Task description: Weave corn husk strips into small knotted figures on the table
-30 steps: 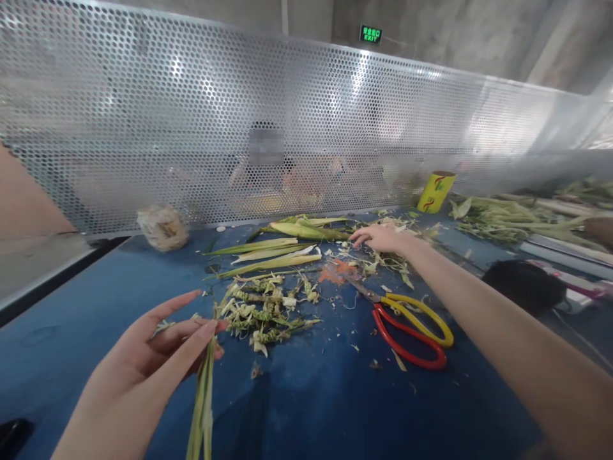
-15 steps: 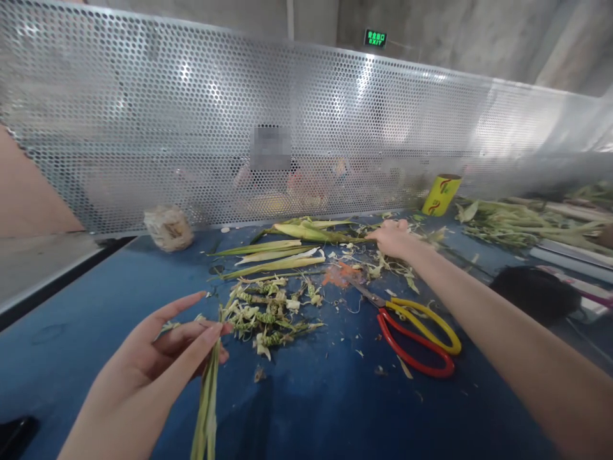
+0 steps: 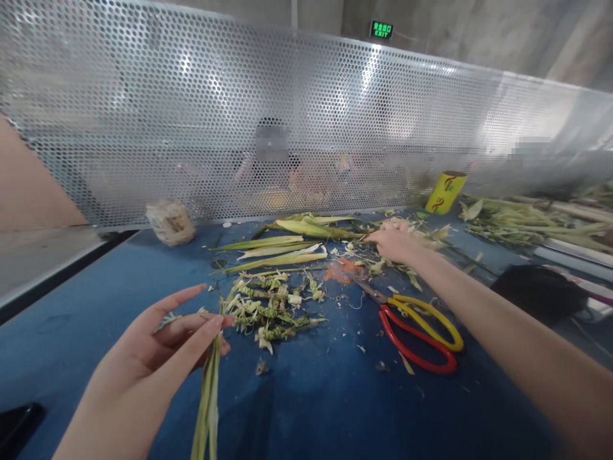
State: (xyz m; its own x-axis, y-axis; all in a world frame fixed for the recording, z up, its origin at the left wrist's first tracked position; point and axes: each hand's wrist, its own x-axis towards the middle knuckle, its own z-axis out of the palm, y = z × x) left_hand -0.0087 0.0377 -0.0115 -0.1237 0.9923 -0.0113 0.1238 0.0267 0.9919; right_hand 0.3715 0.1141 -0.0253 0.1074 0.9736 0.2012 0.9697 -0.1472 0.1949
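My left hand (image 3: 163, 358) pinches a bunch of long, pale green leaf strips (image 3: 205, 409) between thumb and fingers; the strips hang down toward the near edge. Just right of it lies a heap of knotted or braided green plant pieces (image 3: 271, 313). My right hand (image 3: 393, 243) is stretched to the back of the table, at the stem end of a green leafy stalk (image 3: 311, 228). Its fingers are curled, and what is in them is hidden. Between the hands lie flat cut leaves (image 3: 282, 257). Scissors (image 3: 416, 332) with one red and one yellow handle rest below my right forearm.
A perforated metal screen (image 3: 205, 115) borders the blue table (image 3: 306, 402); a person sits behind it. A yellow tube (image 3: 445, 193) stands back right, near a pile of stalks (image 3: 507, 220). A roll in clear wrap (image 3: 171, 222) sits back left. Plant scraps and a dark object (image 3: 539, 294) lie around.
The view has tilted and shifted slightly. Both hands stay nearly where they were, the left still pinching the leaf strips and the right still at the stalk.
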